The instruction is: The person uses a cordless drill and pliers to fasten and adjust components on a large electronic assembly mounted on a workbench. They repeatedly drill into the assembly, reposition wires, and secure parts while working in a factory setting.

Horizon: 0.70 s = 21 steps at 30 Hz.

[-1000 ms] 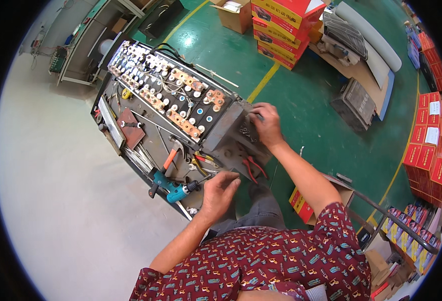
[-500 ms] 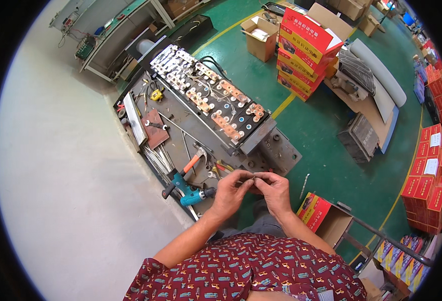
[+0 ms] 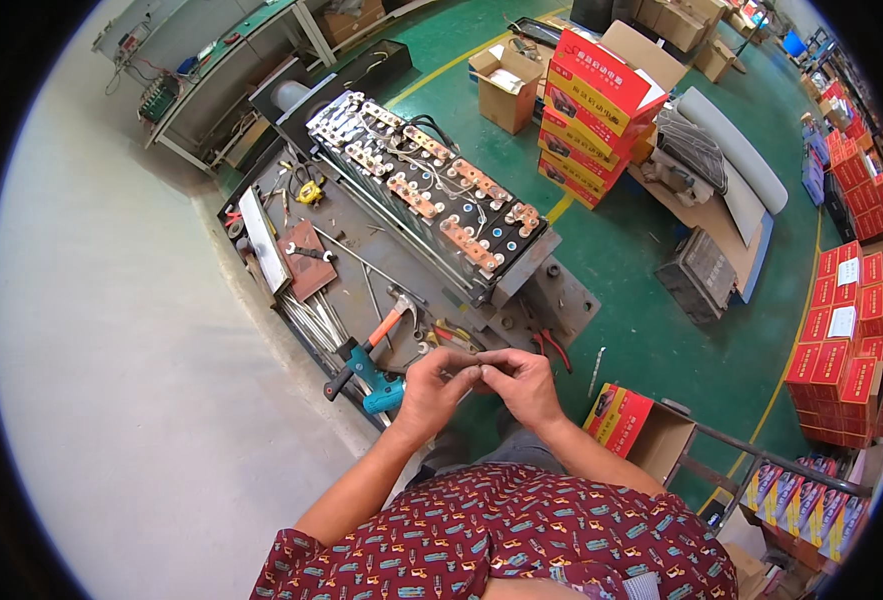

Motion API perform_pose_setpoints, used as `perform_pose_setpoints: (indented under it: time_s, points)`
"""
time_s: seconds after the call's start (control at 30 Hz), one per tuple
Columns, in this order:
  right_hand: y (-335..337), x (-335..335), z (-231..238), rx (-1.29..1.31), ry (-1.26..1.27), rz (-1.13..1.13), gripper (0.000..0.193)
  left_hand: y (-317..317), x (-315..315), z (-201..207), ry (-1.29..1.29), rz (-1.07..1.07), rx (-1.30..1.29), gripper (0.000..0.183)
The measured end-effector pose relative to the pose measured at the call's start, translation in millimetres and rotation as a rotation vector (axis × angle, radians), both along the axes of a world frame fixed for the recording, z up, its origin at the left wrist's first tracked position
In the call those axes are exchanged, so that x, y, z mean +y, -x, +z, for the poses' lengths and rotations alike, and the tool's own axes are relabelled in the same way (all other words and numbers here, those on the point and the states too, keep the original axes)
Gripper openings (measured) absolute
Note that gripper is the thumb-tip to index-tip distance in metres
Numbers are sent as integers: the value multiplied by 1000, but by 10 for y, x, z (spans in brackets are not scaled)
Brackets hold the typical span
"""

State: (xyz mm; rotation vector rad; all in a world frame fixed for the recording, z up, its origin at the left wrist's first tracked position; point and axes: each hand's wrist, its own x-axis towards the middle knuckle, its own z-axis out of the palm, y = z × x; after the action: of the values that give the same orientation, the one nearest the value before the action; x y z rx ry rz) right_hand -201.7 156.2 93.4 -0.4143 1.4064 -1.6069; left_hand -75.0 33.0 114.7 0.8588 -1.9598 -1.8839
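My left hand (image 3: 433, 392) and my right hand (image 3: 525, 388) meet fingertip to fingertip in front of my body, beyond the near end of the bench. Both are closed in a pinch, and whatever lies between the fingertips is too small or hidden to name. Close by my left hand is a teal cordless drill (image 3: 379, 389), its front end behind that hand. A claw hammer (image 3: 389, 318) with an orange handle rests just past the drill. Red-handled pliers (image 3: 552, 346) lie to the right, beyond my right hand.
A long battery pack (image 3: 431, 190) with copper bars and wires occupies the metal bench. Around it lie a double-ended wrench (image 3: 311, 252), a yellow tape measure (image 3: 308, 190) and metal rods (image 3: 306, 322). Red-yellow boxes (image 3: 586, 115) stack beyond; an open carton (image 3: 651, 440) sits at right.
My joined hands have shifted slightly left, still pinched together. The pliers, hidden before, now show to their right, while the drill's front end has gone behind my left hand.
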Motion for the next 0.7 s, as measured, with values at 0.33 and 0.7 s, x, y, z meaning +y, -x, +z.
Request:
perform_pose_setpoints:
  time_s: [0.33,0.7]
  points:
    - [173,-74,56,579,77,74,22,114,-116,-59,-369,54,-2,18]
    - [392,-45,-114,53,18,38,30,971,-1169,178,541,58,-51,9]
